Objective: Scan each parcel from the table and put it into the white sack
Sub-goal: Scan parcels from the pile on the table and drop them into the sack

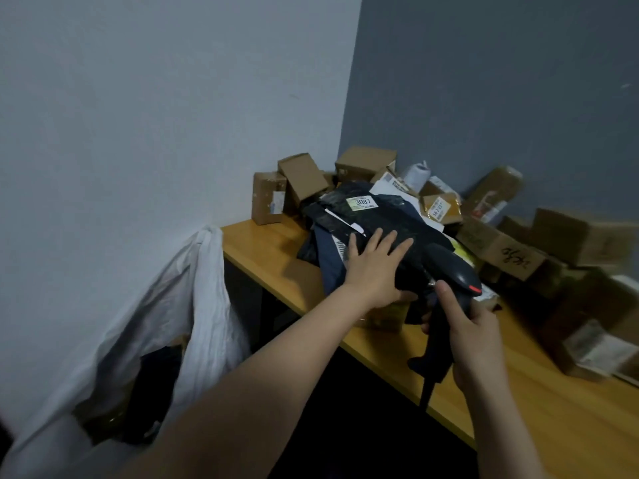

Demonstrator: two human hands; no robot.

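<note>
A black plastic parcel (377, 219) with a yellow label reading 3087 lies on top of a pile on the wooden table (276, 261). My left hand (373, 271) rests on its near end, fingers spread over the top and thumb underneath. My right hand (473, 344) grips the handle of a black barcode scanner (453, 271), whose head is right beside the parcel. The white sack (207, 305) hangs open at the table's left end, with dark and brown parcels inside.
Several brown cardboard boxes (304, 178) are stacked against the wall corner behind the pile. More boxes (584, 236) and taped parcels fill the right side of the table. A strip of bare tabletop runs along the front edge.
</note>
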